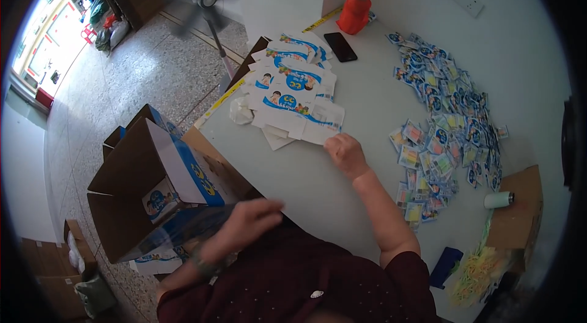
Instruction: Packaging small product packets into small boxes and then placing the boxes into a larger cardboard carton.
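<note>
My right hand [345,155] is closed, its fingertips pinching the near right corner of a flattened white and blue printed carton [323,122]. That carton lies on a loose pile of similar flat cartons [299,69] on the table. Lower down, my left hand [252,220] hovers between my body and the large open cardboard box [125,201]. Its fingers point right, loosely stretched, with nothing seen in them. Inside the box, a printed carton [160,198] lies at the bottom.
Many small printed sachets [440,133] spread over the right side of the pale table [293,176]. Behind the cartons are a black phone [340,47] and a red-wrapped bottle [355,12]. A spinning fan [208,0] stands beyond. Yellow-green strips [477,277] lie near right by a thread spool [498,200].
</note>
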`<state>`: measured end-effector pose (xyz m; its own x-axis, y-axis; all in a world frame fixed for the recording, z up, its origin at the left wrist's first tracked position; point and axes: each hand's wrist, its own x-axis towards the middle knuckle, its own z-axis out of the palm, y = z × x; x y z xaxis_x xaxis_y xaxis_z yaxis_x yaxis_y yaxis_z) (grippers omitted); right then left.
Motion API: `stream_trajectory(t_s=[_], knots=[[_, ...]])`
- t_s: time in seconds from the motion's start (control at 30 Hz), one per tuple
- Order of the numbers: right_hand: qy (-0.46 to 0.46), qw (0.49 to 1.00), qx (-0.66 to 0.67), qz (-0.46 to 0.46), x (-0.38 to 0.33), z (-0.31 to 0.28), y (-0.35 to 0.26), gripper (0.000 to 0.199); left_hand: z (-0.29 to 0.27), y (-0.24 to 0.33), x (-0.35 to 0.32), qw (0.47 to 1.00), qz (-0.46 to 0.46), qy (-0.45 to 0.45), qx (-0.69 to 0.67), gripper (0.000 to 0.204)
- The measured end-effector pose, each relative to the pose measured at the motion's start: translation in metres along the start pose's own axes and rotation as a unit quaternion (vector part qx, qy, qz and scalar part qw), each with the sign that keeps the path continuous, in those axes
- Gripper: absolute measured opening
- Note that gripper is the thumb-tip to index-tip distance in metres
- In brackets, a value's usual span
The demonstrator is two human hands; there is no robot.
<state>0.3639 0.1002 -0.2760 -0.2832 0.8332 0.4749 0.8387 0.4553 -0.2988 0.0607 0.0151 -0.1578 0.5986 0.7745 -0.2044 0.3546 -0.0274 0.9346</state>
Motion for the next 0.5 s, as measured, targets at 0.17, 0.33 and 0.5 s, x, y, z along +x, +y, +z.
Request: stream_trajectory(t_s=[0.17, 0.33, 0.5], knots=[[0.074, 0.997, -0.032, -0.021, -0.039, -0.035, -0.107, 0.015, 0.058, -0.067, 0.075, 0.930, -0.066, 0.098, -0.348, 0.041], [-0.031, 0.993, 0.073, -0.083, -0.052, -0.051, -0.140, 0.010, 0.065, -0.035, 0.103, 0.894, -0.097, 0.097, -0.427, 0.037], [0.210, 0.970, -0.046, 0.114, -0.036, -0.124, -0.101, 0.046, 0.011, -0.006, 0.092, 0.965, -0.181, -0.136, -0.131, 0.044]])
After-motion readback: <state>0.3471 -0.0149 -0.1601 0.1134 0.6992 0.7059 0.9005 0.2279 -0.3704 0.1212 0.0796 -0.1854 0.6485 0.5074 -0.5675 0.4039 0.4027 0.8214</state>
